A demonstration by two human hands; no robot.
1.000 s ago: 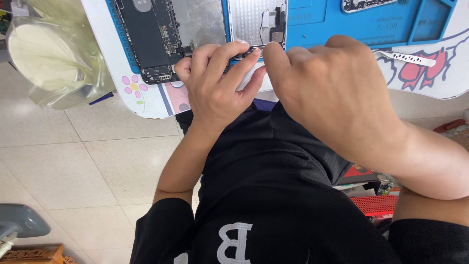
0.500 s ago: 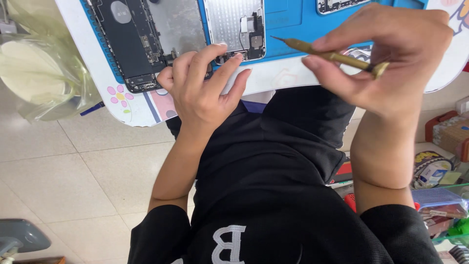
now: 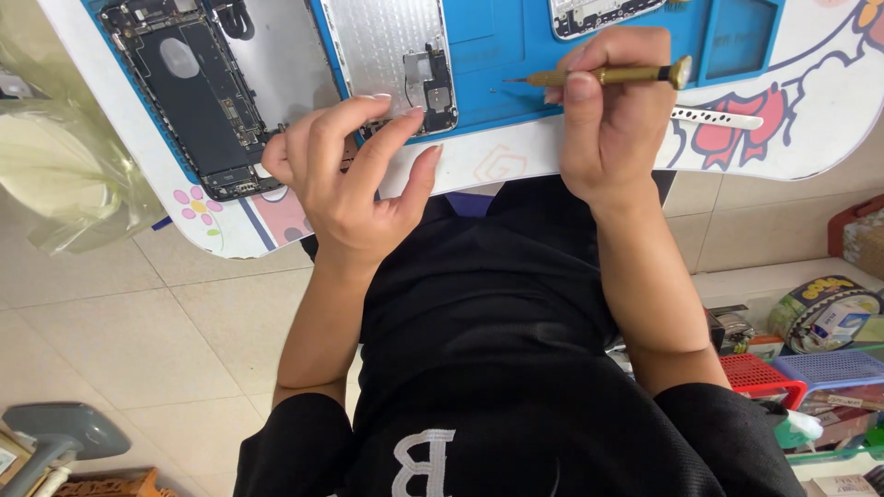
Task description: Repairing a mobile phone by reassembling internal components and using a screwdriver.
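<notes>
My right hand (image 3: 608, 120) grips a slim brass screwdriver (image 3: 612, 75) held level over the blue work mat (image 3: 516, 55), tip pointing left. My left hand (image 3: 345, 175) rests at the table's near edge, its curled fingertips on the lower end of a silver phone screen plate (image 3: 391, 46) lying face down on the mat. The thumb stays apart from the fingers. Left of that hand lies an opened phone body (image 3: 189, 101) with its black battery and boards showing.
A white perforated strip tool (image 3: 718, 117) lies on the patterned table (image 3: 810, 138) right of my right hand. Another phone part (image 3: 599, 14) sits at the mat's far edge. A plastic bag (image 3: 64, 166) hangs left. Red (image 3: 760, 373) and blue (image 3: 829, 368) baskets stand on the floor at right.
My right hand has drawn away from the left hand to the right, carrying the screwdriver, which now lies level. The left hand has stayed on the plate.
</notes>
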